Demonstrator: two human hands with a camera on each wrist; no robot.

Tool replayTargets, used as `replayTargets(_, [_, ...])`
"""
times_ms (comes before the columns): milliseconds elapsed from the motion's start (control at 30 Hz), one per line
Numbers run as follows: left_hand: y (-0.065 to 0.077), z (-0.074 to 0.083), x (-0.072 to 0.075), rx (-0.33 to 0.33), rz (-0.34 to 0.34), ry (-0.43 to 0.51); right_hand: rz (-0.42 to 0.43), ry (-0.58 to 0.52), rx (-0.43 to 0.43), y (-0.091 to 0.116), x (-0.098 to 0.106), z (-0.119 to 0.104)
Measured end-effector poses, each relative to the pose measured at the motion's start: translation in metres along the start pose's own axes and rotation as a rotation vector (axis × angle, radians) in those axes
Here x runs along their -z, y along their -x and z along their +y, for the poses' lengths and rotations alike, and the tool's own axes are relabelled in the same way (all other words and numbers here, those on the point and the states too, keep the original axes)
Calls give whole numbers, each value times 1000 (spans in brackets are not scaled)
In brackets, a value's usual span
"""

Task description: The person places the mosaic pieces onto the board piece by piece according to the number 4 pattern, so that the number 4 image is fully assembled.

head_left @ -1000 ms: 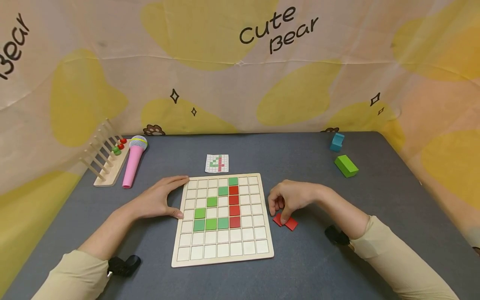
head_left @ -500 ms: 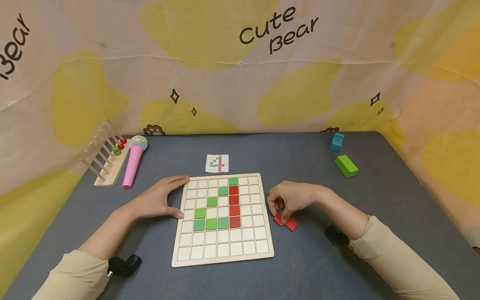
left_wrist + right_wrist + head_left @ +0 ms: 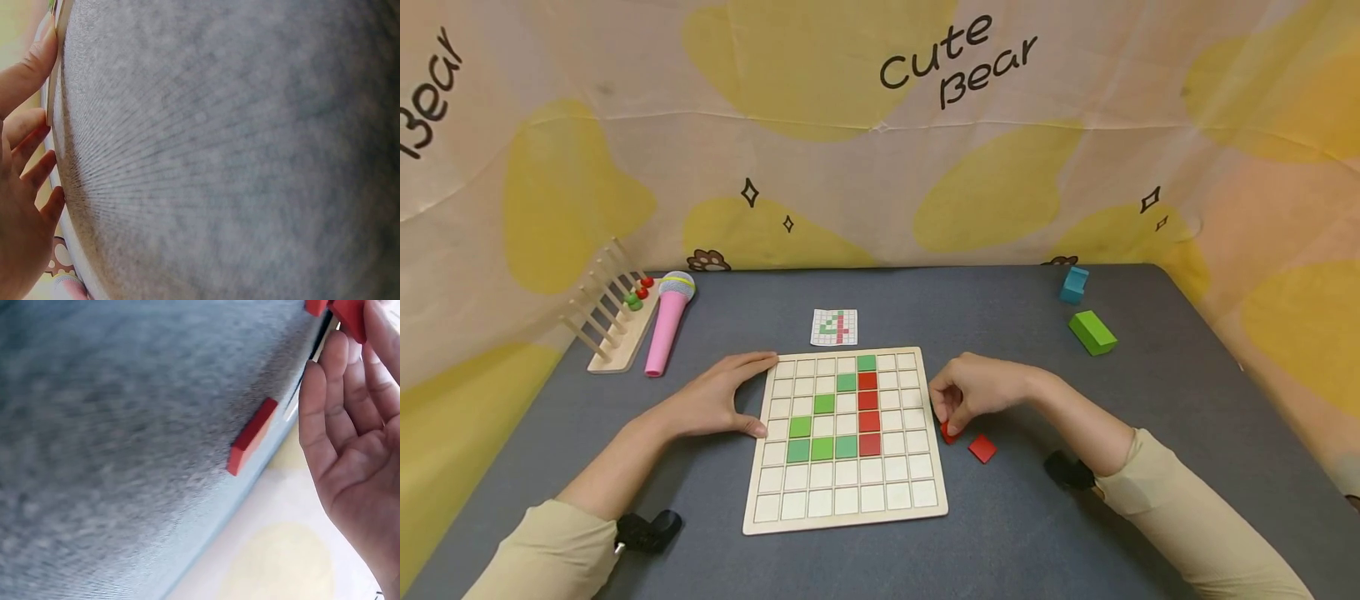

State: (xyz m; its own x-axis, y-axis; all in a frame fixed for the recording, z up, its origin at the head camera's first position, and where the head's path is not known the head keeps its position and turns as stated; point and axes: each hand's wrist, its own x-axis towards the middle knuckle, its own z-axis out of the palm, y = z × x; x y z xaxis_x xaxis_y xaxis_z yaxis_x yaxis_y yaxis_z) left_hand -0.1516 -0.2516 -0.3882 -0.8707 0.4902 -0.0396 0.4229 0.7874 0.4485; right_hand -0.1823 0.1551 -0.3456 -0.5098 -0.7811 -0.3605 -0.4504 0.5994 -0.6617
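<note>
A wooden grid board lies on the table, with green tiles and a column of red tiles among its pale squares. My left hand rests at the board's left edge, thumb and fingers spread; in the left wrist view the fingertips touch its rim. Just right of the board, my right hand pinches a red square tile between thumb and finger. Another red tile lies flat on the table beside that hand. A further red piece shows partly at the right wrist view's top edge.
Behind the board lies a small pattern card. At the back left are a pink toy microphone and a wooden peg stand with beads. A blue block and a green block stand at the back right.
My right hand has moved slightly left toward the board with one red tile, parting it from the other red tile, which stays on the table. The left hand and board have not moved.
</note>
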Motion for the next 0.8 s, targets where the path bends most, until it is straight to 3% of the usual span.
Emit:
replayTargets(433, [0, -1, 0, 1, -4, 5, 169, -65, 120, -13, -5, -20])
replayTargets(800, [1, 2, 2, 2, -7, 7, 148, -81, 181, -31, -25, -46])
